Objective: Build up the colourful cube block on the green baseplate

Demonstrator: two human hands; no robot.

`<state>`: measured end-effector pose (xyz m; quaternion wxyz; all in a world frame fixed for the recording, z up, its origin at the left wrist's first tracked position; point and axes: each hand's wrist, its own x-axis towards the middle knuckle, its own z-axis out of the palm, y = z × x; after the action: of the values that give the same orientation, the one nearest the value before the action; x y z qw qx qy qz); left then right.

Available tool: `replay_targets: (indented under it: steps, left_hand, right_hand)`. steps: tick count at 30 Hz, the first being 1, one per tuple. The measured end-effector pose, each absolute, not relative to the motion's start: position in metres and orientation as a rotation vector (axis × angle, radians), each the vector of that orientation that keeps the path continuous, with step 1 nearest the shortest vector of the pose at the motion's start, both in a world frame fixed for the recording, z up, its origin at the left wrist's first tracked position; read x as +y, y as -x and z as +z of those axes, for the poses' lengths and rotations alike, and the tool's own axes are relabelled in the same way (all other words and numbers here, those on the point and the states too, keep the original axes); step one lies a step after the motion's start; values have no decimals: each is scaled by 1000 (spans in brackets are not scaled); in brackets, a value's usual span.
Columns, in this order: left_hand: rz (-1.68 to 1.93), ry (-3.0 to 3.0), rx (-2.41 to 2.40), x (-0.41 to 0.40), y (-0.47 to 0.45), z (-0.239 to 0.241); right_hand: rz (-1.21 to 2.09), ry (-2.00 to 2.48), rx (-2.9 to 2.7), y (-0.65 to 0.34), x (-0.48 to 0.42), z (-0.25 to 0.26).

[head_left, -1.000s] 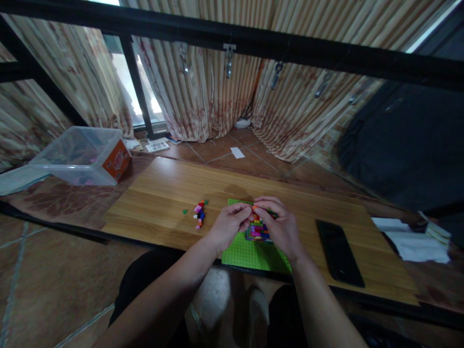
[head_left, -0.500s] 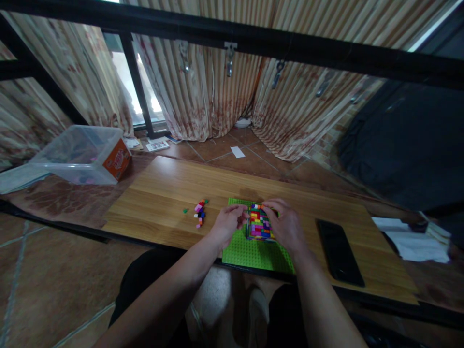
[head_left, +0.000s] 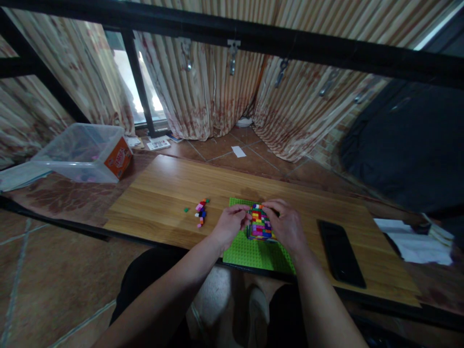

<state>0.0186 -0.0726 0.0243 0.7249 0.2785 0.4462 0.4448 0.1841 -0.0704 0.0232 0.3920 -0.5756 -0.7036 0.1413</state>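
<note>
A block of many-coloured toy bricks (head_left: 260, 226) stands on the green baseplate (head_left: 250, 253) near the table's front edge. My left hand (head_left: 232, 223) is at its left side, fingers curled and thumb close to the index finger; whether a small brick sits between them I cannot make out. On the right, my right hand (head_left: 286, 223) bends over the block, its fingertips at the far top edge by an orange brick (head_left: 260, 206). A small pile of loose bricks (head_left: 200, 212) lies to the left on the wood, with a single green brick (head_left: 186, 210) beside it.
The wooden tabletop (head_left: 152, 193) carries a black phone (head_left: 340, 253) at the right. White papers (head_left: 413, 241) lie beyond its right end. A clear plastic bin (head_left: 83, 152) with an orange label stands at the far left. A dark metal bar (head_left: 253, 36) with hanging clips crosses above.
Both hands stay at the brick block, with my left hand's fingers slightly shifted near its upper left. The whole view has moved a little; the loose bricks keep their places.
</note>
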Motion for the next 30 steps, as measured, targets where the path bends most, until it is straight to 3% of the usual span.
replay_targets:
  steps: [19, 30]
  left_hand:
    - [1019, -738, 972, -73, -20, 17]
    - [1046, -743, 835, -75, -16, 23]
  right_hand:
    - [743, 1546, -1599, -194, -57, 19]
    - [503, 1371, -1522, -187, -72, 23]
